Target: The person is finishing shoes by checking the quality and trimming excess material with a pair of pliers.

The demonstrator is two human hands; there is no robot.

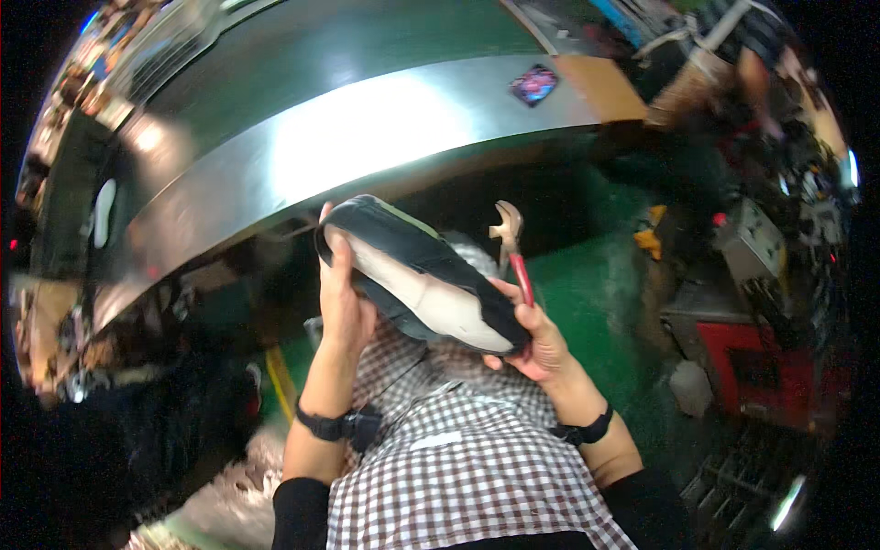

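Note:
A black shoe upper on a pale last [417, 275] is held up in front of my chest, sole side toward me. My left hand [344, 293] grips its heel end at the left. My right hand [536, 339] holds the toe end and also a pair of pincers [511, 243] with red handles, whose metal jaws point up above the shoe. Both wrists wear black bands. A checked apron [458, 458] covers my lap below the shoe.
A long curved shiny metal conveyor cover [348, 137] runs across the top. A red machine [761, 367] and a grey box [752, 243] stand at the right on a green floor [596, 293]. Dark clutter fills the left side.

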